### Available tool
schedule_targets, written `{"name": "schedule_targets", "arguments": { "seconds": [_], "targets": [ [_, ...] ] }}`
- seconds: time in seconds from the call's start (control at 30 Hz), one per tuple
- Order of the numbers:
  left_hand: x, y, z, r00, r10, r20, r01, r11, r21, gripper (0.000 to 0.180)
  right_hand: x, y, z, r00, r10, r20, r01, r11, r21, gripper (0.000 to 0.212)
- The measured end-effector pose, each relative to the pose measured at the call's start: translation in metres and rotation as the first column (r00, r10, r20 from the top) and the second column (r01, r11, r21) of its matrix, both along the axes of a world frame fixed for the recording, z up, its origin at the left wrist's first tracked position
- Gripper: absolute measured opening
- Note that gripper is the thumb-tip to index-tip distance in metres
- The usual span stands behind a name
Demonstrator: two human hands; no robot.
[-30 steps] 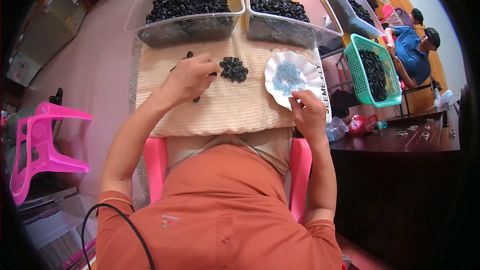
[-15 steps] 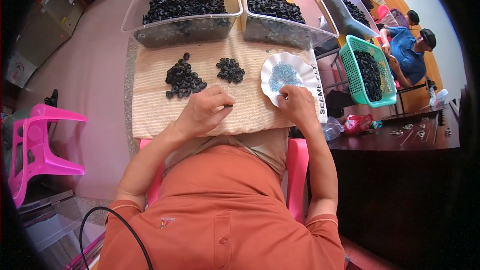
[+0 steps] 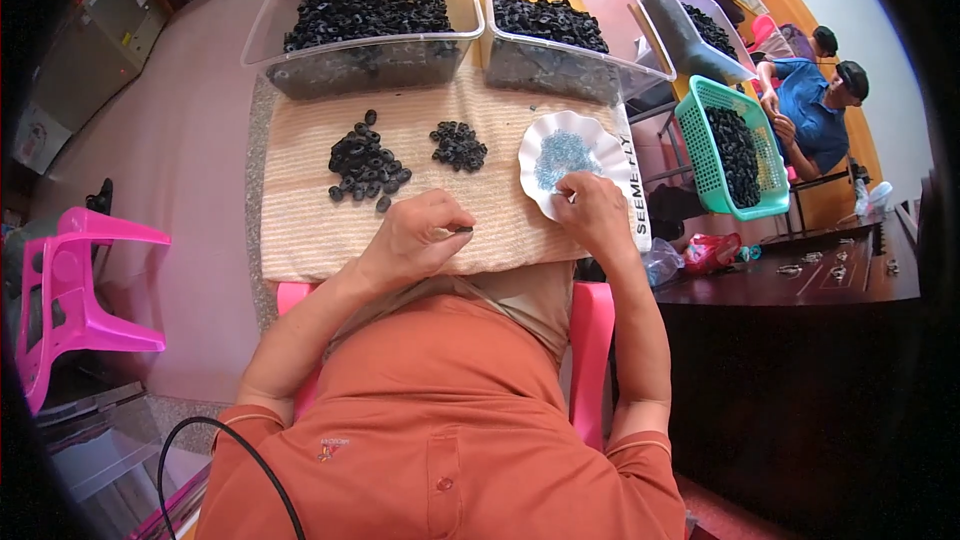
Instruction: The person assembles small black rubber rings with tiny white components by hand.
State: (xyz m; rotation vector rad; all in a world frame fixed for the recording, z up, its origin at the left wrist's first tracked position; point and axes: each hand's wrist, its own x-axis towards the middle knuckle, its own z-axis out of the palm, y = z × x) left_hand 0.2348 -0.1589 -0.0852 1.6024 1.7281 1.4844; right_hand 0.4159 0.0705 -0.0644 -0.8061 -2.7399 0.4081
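My left hand (image 3: pixel 412 237) is closed, pinching a small black part (image 3: pixel 463 230) between thumb and fingertips above the near part of the striped cloth. My right hand (image 3: pixel 593 212) reaches over the near rim of a white wavy-edged plate (image 3: pixel 538 130). Its thumb and finger are pressed together beside the small clear-bluish pieces (image 3: pixel 566 155) in the plate; whatever they pinch is too small to make out. Beyond my left hand lies a larger pile of black ring-like parts (image 3: pixel 365 160). A smaller pile of black parts (image 3: pixel 459 146) sits between it and the plate.
Two clear bins (image 3: pixel 370 70) (image 3: pixel 550 70) of black parts stand at the cloth's far edge. To the right are a green basket (image 3: pixel 700 130) of black parts and a dark wooden surface (image 3: pixel 780 280). A co-worker in blue (image 3: pixel 812 115) sits beyond. A pink stool (image 3: pixel 85 280) stands left.
My left hand has shifted slightly nearer to me and turned a little, still pinching the black part. The right hand stays at the plate with almost no movement.
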Motion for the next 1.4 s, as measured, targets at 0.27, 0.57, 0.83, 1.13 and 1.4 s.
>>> {"name": "schedule_targets", "arguments": {
  "seconds": [0.27, 0.57, 0.83, 1.13, 1.4],
  "targets": [
    [0.004, -0.002, -0.009, 0.995, 0.02, 0.097, -0.018, 1.0, -0.016, 0.015, 0.005, 0.005, 0.007, 0.999, -0.007, 0.041, 0.005, 0.999, 0.046, 0.019],
    [0.008, -0.005, -0.01, 0.991, -0.01, 0.134, 0.018, 0.998, -0.055, 0.015, 0.007, 0.012, -0.007, 0.994, 0.11, -0.006, -0.109, 0.99, 0.086, 0.014],
    [0.009, -0.005, -0.01, 0.99, -0.013, 0.143, 0.018, 0.999, -0.032, 0.015, 0.005, 0.008, -0.008, 0.995, 0.095, -0.026, -0.092, 0.992, 0.089, 0.008],
    [0.009, -0.006, -0.012, 0.988, -0.022, 0.151, 0.025, 1.0, -0.015, 0.014, 0.003, 0.012, -0.014, 0.993, 0.087, -0.075, -0.084, 0.996, 0.035, 0.007],
    [0.011, -0.006, -0.015, 0.99, -0.01, 0.139, 0.014, 1.0, -0.027, 0.013, 0.001, 0.008, -0.001, 0.995, 0.097, -0.006, -0.097, 0.995, -0.007, 0.013]
  ]
}}
